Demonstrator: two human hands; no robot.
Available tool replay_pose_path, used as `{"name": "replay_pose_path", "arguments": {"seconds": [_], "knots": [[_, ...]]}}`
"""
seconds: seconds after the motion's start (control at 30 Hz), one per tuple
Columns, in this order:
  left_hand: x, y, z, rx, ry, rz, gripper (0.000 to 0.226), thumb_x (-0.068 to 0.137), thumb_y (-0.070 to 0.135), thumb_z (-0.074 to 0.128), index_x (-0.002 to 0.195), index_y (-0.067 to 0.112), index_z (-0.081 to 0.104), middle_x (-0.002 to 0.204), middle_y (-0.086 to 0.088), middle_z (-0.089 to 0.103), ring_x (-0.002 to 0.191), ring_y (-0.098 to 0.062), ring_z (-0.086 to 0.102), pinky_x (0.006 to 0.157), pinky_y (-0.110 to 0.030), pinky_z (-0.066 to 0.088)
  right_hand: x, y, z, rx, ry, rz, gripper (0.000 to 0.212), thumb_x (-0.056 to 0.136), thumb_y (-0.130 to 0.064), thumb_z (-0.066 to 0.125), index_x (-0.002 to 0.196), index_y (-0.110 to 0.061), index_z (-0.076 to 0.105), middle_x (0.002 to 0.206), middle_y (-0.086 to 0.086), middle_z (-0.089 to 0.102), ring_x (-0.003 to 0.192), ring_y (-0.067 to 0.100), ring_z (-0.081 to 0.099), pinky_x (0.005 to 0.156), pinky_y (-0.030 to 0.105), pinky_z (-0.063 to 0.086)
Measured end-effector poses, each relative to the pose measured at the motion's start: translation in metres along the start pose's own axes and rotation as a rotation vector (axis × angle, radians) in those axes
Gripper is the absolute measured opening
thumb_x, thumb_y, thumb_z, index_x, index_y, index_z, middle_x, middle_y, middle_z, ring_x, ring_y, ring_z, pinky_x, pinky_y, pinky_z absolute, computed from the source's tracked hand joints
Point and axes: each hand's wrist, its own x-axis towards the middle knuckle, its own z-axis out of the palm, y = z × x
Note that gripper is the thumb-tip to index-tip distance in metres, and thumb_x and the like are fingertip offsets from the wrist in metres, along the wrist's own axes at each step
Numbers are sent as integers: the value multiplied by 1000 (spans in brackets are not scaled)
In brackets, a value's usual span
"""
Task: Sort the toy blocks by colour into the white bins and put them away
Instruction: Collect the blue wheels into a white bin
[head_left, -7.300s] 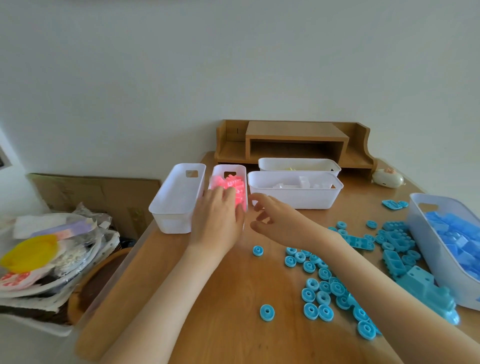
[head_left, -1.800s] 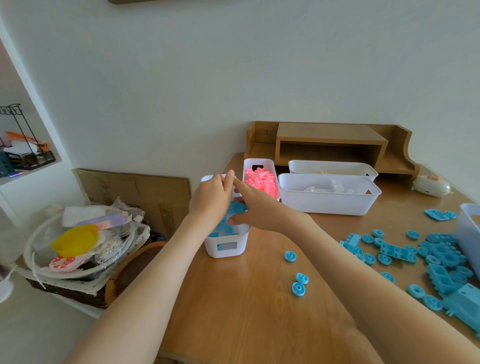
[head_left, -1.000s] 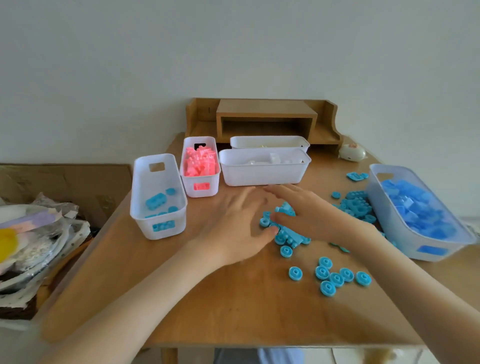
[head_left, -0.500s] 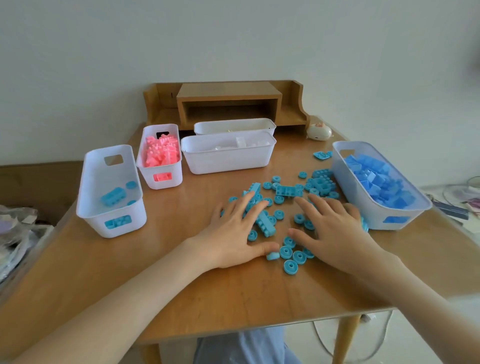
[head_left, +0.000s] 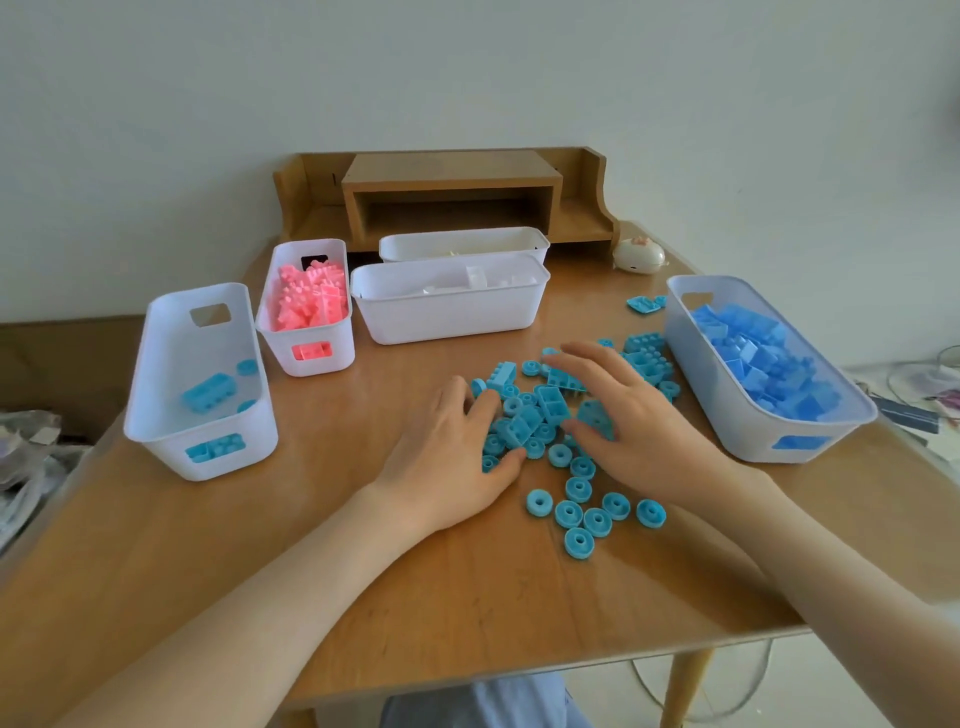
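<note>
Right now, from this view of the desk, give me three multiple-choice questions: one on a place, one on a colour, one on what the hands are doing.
1. Where does the bin of pink blocks stand?
A. Between the nearly empty left bin and the long white bin
B. On the floor
C. Stacked on another bin

2. What colour are the loose pieces on the table?
A. Pink
B. Yellow
C. Turquoise

3. What are the left hand and right hand doing?
A. Lifting a bin
B. Resting on the loose pieces
C. Clasped together in the air

Answers: 1 A, since it stands on the table with one of those bins on either side. 2 C, since every loose piece in view is turquoise. 3 B, since both hands lie on the pile, one from each side.
</note>
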Motion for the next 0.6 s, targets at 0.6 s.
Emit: {"name": "replay_pose_path", "arguments": {"seconds": [0.6], "knots": [[-2, 2, 0, 160, 106, 37, 40, 96, 45, 39, 123, 15, 45, 108, 4, 54, 72, -13, 58, 47, -17, 35, 0, 11, -2, 60, -13, 322, 44, 84, -55, 52, 119, -28, 46, 108, -9, 52, 91, 6, 51, 73, 18, 41]]}}
